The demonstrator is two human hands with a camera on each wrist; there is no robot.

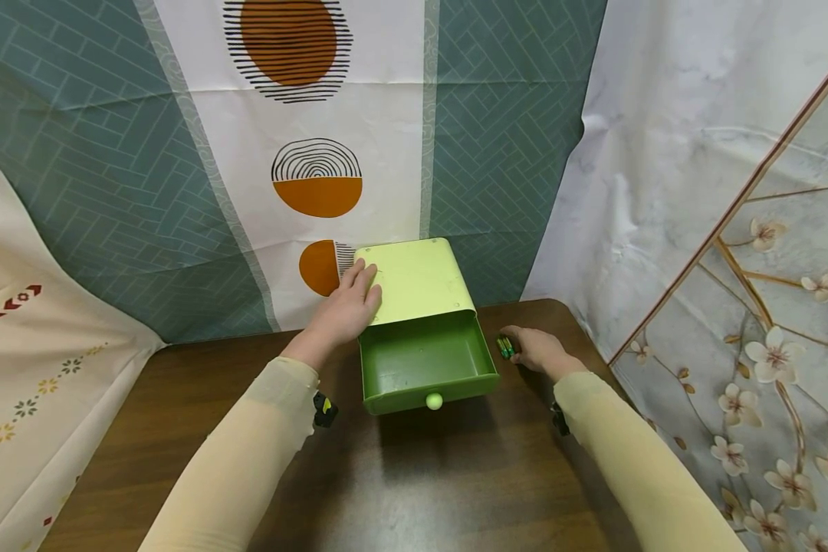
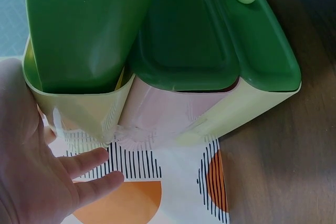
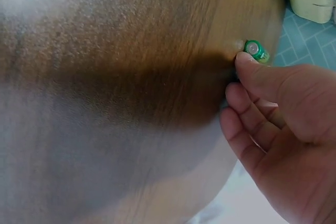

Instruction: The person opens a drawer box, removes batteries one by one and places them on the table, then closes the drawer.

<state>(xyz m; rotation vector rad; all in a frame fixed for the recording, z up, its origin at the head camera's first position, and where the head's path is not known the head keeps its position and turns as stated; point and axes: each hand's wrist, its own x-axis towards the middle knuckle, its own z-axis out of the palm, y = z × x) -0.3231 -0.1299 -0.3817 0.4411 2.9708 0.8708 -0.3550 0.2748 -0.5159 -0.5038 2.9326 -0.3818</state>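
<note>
A small drawer cabinet (image 1: 414, 280) with a pale yellow-green top stands against the back wall. Its green top drawer (image 1: 424, 356) is pulled out, and I see nothing inside it. My left hand (image 1: 341, 310) rests on the cabinet's upper left edge, fingers extended. In the left wrist view, that hand (image 2: 47, 166) lies beside the cabinet's side, below the pulled-out drawer. To the right of the cabinet, my right hand (image 1: 538, 350) pinches small green-and-gold batteries (image 1: 506, 347) close to the tabletop. One green battery (image 3: 254, 50) shows past the thumb tip; the index finger is mostly hidden.
Two lower drawers stay closed, the middle one (image 2: 184, 40) and the bottom one (image 2: 268, 45), each with a round knob. The brown wooden table (image 1: 414, 491) extends in front. Patterned cloth (image 1: 497, 153) hangs behind, with floral cloth (image 1: 752, 383) close on the right.
</note>
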